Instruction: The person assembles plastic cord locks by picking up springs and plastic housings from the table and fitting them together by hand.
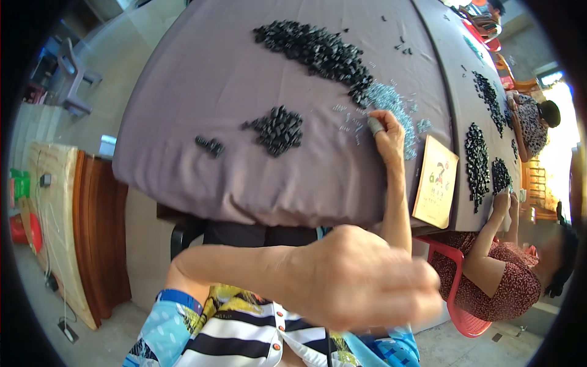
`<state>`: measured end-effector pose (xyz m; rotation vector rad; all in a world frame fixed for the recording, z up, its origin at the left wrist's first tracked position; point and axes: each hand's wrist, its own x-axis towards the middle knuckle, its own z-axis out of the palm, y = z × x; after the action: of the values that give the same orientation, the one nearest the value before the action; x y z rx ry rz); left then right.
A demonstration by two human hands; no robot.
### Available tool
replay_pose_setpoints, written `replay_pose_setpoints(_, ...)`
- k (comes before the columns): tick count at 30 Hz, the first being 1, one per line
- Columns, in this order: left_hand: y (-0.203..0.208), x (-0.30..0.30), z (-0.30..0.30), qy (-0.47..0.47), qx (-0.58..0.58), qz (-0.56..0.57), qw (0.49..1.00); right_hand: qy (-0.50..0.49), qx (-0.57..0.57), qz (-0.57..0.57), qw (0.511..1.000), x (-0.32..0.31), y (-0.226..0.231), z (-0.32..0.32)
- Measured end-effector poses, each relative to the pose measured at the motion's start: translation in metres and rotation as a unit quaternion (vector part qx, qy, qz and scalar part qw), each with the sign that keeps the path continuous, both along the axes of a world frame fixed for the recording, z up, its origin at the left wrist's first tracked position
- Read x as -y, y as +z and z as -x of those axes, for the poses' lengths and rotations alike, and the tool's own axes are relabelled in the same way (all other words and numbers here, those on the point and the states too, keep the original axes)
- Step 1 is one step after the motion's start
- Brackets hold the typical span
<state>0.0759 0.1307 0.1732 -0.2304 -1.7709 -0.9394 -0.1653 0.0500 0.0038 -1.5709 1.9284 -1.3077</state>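
Closest to the camera is the left hand [367, 278], raised in front of the body and blurred; its fingers look bent, but whether it grips anything I cannot tell. Behind it shows the person's shirt [244, 330], with black and white stripes and bright patterned sleeves. To the right, a red plastic chair [468, 315] carries a co-worker [513, 278] in a dark red patterned top, whose hands [504, 200] are at a pile of small black pieces.

At the near edge of the cloth-covered surface [183, 92] lies a tan booklet [436, 183] with a coloured picture, just beside the right forearm. The right hand [390, 136] reaches past it, its thumb and fingers bent together at the near side of a heap of tiny pale, silvery-blue pieces [394, 104]; whether something is pinched there is too small to tell. One finger wears a grey cover [375, 126]. A few pale pieces lie scattered left of the fingertips.

Farther left sit a small black cluster [211, 145] and a rounded black pile [278, 131], apart from each other. Beyond them stretches a long black heap [315, 52], its right end touching the pale pieces.
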Motion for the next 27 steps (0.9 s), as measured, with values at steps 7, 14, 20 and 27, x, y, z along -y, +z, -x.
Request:
replay_pose_setpoints(7,0.06,-0.033,-0.04,0.045,-0.084,0.06,0.994,0.018,-0.024,0.005,1.0,-0.006,-0.003,-0.002)
replay_pose_setpoints(14,0.095,-0.068,-0.073,0.178,0.077,-0.104,0.976,-0.009,-0.011,0.025,1.0,-0.01,-0.006,0.002)
replay_pose_setpoints(20,0.065,-0.065,-0.107,0.223,0.15,0.013,0.963,-0.007,-0.049,0.034,0.998,-0.009,-0.004,-0.008)
replay_pose_setpoints(27,-0.072,0.006,-0.111,0.326,0.259,-0.037,0.908,-0.017,-0.051,0.024,0.998,-0.014,-0.002,-0.003)
